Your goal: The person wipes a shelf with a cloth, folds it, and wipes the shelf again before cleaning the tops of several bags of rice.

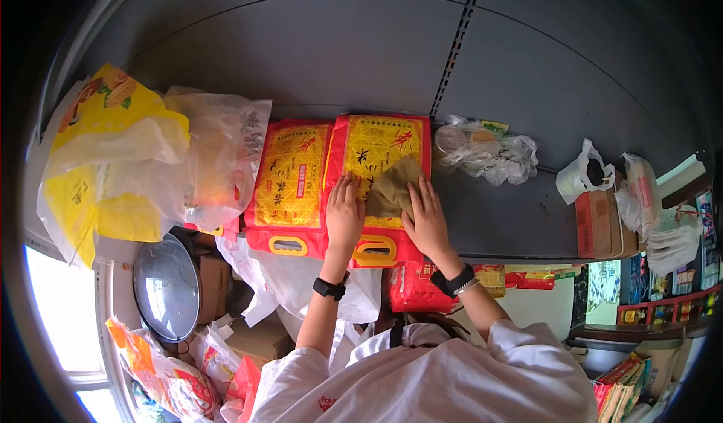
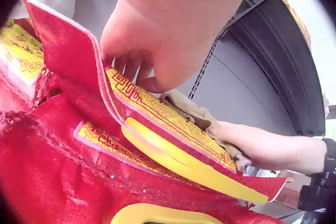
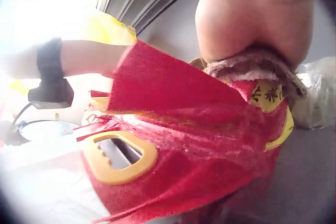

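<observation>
Two red and yellow bags printed with Chinese characters for millet lie side by side on a grey shelf. My left hand [image 1: 346, 213] rests on the lower left part of the right-hand millet bag [image 1: 410, 133], near its yellow plastic handle [image 1: 374, 249]. Over the same bag's right side, my right hand [image 1: 428, 219] presses a crumpled olive-brown cloth [image 1: 393, 187] with its fingers laid out straight. The left-hand millet bag [image 1: 290, 168] sits against it. From the right wrist, the cloth [image 3: 247, 71] shows bunched under the palm.
Yellow and clear plastic bags [image 1: 139, 159] stand at the shelf's left. A clear bag of goods [image 1: 489, 150] lies to the right, beyond which a brown box [image 1: 596, 223] sits. Below the front edge are more red bags [image 1: 414, 287] and a round lid [image 1: 167, 286].
</observation>
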A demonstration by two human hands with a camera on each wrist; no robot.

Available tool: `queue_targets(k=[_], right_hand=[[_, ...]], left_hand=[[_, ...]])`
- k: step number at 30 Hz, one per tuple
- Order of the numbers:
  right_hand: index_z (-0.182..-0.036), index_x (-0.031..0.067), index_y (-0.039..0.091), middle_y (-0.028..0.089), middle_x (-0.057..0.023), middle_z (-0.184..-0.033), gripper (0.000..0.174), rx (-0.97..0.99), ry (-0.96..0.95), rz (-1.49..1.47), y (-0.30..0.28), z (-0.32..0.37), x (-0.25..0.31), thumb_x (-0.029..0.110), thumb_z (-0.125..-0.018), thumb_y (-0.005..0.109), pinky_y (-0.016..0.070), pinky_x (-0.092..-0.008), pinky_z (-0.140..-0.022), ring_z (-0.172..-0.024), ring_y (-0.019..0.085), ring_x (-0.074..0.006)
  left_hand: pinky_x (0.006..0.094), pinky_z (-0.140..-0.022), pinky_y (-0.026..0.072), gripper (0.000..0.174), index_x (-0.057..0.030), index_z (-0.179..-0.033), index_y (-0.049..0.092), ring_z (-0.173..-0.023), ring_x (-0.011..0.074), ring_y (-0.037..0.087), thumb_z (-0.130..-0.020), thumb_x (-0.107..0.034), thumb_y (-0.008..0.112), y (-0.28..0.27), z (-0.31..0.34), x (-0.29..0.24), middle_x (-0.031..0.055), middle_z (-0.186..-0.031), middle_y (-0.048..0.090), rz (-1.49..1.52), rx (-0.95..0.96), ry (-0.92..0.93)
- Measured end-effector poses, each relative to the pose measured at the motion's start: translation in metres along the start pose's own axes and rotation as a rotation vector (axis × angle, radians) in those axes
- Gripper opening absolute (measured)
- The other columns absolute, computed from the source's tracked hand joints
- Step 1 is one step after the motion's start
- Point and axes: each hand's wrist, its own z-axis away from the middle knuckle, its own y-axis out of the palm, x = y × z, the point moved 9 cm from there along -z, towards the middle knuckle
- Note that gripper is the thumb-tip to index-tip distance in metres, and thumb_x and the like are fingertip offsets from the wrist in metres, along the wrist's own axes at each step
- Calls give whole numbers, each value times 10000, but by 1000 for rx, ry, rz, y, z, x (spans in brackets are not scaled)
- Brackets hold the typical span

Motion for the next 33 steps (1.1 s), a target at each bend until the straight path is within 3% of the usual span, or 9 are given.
queue_targets(k=[3, 6, 8, 11, 21, 26, 28, 29, 33], right_hand=[[-1343, 21, 355, 284, -247, -1410, 617, 53, -33, -52, -3, 19, 10, 163, -792, 591, 288, -475, -1061, -1318, 274, -388], [-1341, 25, 361, 283, -243, -1410, 637, 96, -9, -47, -1, 29, 14, 139, -764, 606, 284, -462, -1069, -1317, 278, -385], [-1343, 21, 358, 277, -238, -1416, 645, 79, -9, -54, 2, 31, 11, 129, -758, 606, 283, -460, -1072, -1319, 277, -380], [-1349, 14, 351, 262, -231, -1427, 636, 37, -18, -82, 3, 27, 4, 160, -778, 590, 279, -466, -1069, -1323, 272, -379], [-1379, 24, 318, 207, -188, -1472, 608, 52, -59, -55, 7, -49, -27, 251, -849, 512, 242, -473, -1078, -1358, 219, -335], [-1345, 8, 372, 290, -199, -1432, 579, 9, -52, -158, 7, -14, -27, 233, -835, 528, 247, -444, -1084, -1340, 259, -335], [-1334, 28, 402, 334, -174, -1414, 537, -41, -140, -359, 5, 12, -28, 195, -842, 535, 242, -418, -1094, -1342, 269, -306], [-1289, 24, 456, 430, -177, -1341, 474, -117, -153, -386, -2, 27, -32, 161, -842, 531, 320, -394, -1053, -1279, 370, -320], [-1190, 7, 506, 542, -197, -1192, 364, -32, -74, -620, -24, 68, -57, 85, -834, 513, 438, -412, -909, -1064, 537, -373]], left_hand=[[422, -963, 398, 410, -25, -1159, 517, -1143, 346, 479, -751, -41, 556, -1, -1, -3, 179, -1227, 516, 61, 41, -16], [417, -935, 414, 422, -25, -1154, 516, -1121, 348, 492, -739, -62, 586, -5, -2, -51, 178, -1218, 514, 107, 128, 63], [441, -981, 371, 448, -33, -1189, 505, -1169, 335, 461, -768, -163, 587, 19, 10, -68, 177, -1267, 479, 198, 202, 125], [495, -1064, 237, 551, -47, -1295, 445, -1283, 296, 357, -839, -353, 487, 51, 22, -84, 161, -1359, 410, -120, 241, 213], [515, -1045, 261, 512, -37, -1318, 411, -1297, 320, 343, -884, -309, 436, 86, -48, -70, 166, -1406, 361, -173, 193, 133], [502, -1032, 288, 500, -43, -1291, 451, -1257, 325, 391, -870, -313, 430, 78, -4, -94, 182, -1362, 414, -297, 75, 86], [490, -1031, 288, 493, -42, -1281, 459, -1254, 323, 392, -869, -310, 428, 76, 24, -105, 179, -1348, 431, -362, 12, -43], [469, -1016, 307, 491, -42, -1278, 459, -1244, 326, 397, -861, -301, 455, 75, 38, -112, 174, -1346, 431, -322, -7, -63], [434, -974, 358, 495, -29, -1263, 455, -1179, 349, 433, -845, -284, 525, 81, 78, -142, 181, -1302, 450, -231, 51, -84]])
